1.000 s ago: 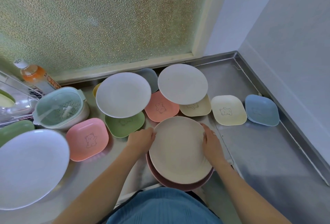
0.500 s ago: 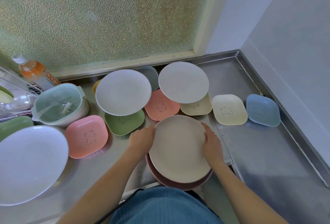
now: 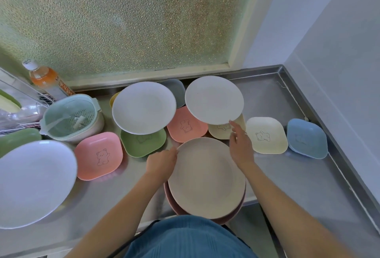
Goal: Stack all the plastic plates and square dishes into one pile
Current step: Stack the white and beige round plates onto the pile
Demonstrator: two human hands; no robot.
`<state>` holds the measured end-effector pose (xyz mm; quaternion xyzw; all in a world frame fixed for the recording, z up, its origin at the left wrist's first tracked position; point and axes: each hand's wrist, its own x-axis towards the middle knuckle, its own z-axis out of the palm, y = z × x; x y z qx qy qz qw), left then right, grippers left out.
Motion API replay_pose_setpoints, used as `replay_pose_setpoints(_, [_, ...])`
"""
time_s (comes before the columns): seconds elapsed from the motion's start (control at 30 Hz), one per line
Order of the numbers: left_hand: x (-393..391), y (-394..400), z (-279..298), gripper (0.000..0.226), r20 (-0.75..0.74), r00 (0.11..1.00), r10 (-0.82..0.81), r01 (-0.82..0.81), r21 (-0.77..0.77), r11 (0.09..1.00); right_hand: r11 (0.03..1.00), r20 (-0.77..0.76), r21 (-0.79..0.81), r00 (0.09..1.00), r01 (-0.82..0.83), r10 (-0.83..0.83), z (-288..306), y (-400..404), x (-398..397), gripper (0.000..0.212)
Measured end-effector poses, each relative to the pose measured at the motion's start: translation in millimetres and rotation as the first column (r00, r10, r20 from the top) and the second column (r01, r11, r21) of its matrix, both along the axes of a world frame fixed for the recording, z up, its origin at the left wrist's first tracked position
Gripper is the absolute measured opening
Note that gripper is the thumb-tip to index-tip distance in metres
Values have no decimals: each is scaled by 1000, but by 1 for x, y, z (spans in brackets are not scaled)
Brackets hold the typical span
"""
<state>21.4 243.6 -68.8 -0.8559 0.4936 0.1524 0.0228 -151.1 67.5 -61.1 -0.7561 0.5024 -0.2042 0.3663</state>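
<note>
Head view shows us a steel tabletop [image 3: 298, 175] crowded with plastic dishes below a frosted window [image 3: 123, 21]. At lower centre we see a beige plate [image 3: 205, 177] lying on a dusty-pink plate [image 3: 236, 214], whose rim peeks out beneath it. Our left hand [image 3: 162, 164] curls against the beige plate's left rim, fingers closed on the edge. Our right hand [image 3: 240, 146] is above the plate's upper right edge, fingers loosely spread and holding nothing, its fingertip reaching up to the near rim of a grey plate [image 3: 213, 99].

That grey plate lies partly over a cream square dish [image 3: 220, 132] and a coral square dish [image 3: 186, 127]. To its left we see a second pale grey plate [image 3: 144, 107] covering part of a green square dish [image 3: 141, 144], with a grey-blue dish [image 3: 176, 91] and a yellow one [image 3: 114, 98] half hidden behind. At the right of the frame sit a cream bear dish [image 3: 266, 134] and, just beside it, a blue square dish [image 3: 306, 138]. At the left lie a pink bear dish [image 3: 98, 156] and a large white plate [image 3: 33, 181]. In the upper left stand a mint colander bowl [image 3: 72, 118] and an orange drink bottle [image 3: 45, 79].
</note>
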Motion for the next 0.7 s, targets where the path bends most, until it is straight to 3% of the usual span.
replay_pose_setpoints(0.23, [0, -1, -2, 22, -20, 999, 47, -47, -1, 999, 904, 139, 424, 983, 53, -123, -8, -34, 39, 27])
replay_pose_setpoints(0.37, [-1, -1, -1, 22, -61, 995, 83, -84, -2, 996, 847, 153, 519, 963, 114, -223, -14, -39, 50, 24])
replay_pose_setpoints(0.53, [-1, 0, 3, 23, -111, 988, 105, -105, 7, 994, 744, 234, 624, 851, 240, -470, -13, -36, 64, 12])
replay_pose_setpoints(0.7, [-1, 1, 6, 23, -145, 983, 117, -116, 10, 993, 643, 243, 689, 729, 335, -640, 0, -33, 71, 30])
